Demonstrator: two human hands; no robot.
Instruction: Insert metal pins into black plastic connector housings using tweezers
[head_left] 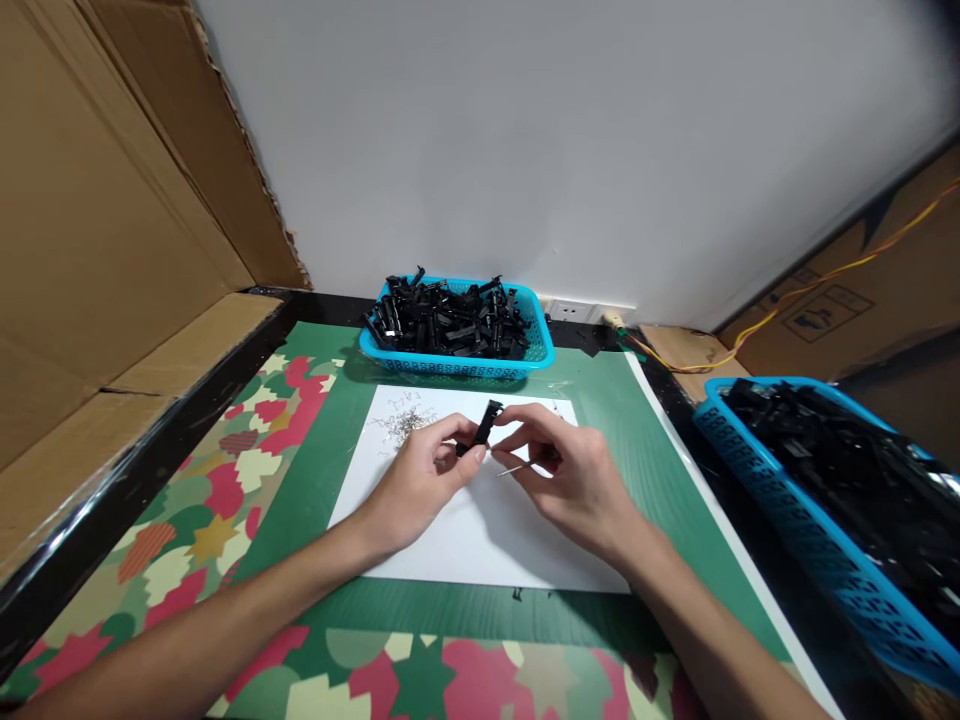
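Note:
Over a white sheet point(480, 540), my left hand point(424, 475) is closed on a small black plastic part point(488, 424), which it holds tilted. My right hand point(574, 475) touches the upper right side of that part with a fingertip. A thin metal tool point(513, 469) sticks out to the left from between the fingers of my right hand. Small thin metal pieces point(409, 422) lie in a loose pile on the sheet, behind my left hand.
A blue basket point(457, 368) full of black parts stands at the back. Another blue basket point(810, 510) of black parts is at the right. Cardboard point(97, 200) rises at the left; yellow and red wires point(739, 345) run to a wall socket point(574, 311).

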